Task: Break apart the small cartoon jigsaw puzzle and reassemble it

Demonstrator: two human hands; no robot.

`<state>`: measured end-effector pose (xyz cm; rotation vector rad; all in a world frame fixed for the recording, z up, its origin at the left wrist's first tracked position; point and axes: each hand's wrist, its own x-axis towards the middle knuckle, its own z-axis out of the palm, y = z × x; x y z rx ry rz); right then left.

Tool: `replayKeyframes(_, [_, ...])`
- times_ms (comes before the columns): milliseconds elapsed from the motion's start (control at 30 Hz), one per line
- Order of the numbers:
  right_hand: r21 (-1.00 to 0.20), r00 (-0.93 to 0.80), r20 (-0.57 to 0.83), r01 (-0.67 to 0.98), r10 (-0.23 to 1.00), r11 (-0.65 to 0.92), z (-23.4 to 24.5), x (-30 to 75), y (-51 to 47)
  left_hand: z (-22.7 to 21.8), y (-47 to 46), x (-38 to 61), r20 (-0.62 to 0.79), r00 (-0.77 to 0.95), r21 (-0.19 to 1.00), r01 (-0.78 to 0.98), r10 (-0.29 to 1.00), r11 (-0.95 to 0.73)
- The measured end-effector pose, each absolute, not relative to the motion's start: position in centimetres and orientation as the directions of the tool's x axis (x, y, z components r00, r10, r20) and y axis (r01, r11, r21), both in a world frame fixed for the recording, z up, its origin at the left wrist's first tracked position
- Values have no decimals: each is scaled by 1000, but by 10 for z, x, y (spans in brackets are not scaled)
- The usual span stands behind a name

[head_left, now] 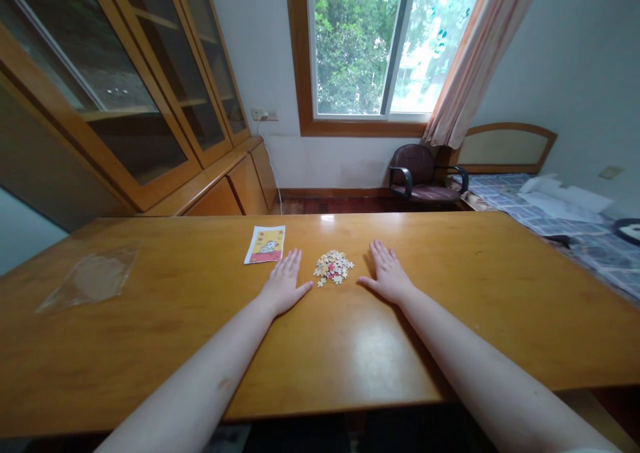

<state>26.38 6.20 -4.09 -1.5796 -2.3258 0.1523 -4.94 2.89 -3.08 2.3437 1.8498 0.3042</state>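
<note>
Both arms reach straight out over the table (165, 320). The left hand (285, 285) lies flat on the wood, palm down. Its fingers are straight and close together, and the thumb sticks out a little toward the middle. The right hand (387, 276) lies flat too, palm down. Its fingers are straight and a bit spread, and its thumb points in toward the other hand. Neither hand holds anything.

Between the two hands sits a small pile of puzzle pieces (333, 267). The pile is near both hands, but I cannot tell if either hand touches it. The pieces are mostly pale, with some red and yellow ones.

Just past the left hand's fingertips lies a picture card (265, 244), flat on the table. Far off to the left lies a clear plastic bag (93, 276), well apart from the hands.

Behind the table are a chair (423, 173), a window (380, 43) and a bed (565, 220).
</note>
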Motion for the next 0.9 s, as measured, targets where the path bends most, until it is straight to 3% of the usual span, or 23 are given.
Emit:
replayKeyframes(367, [-159,-419,-46,899,907,408,-32,260,68,-28,34,-43,-27,263,119,959,964,-258])
replayKeyframes(900, [-159,-424,-52,897,904,412,-32,260,68,-29,35,-47,-14,268,158,952,963,-263])
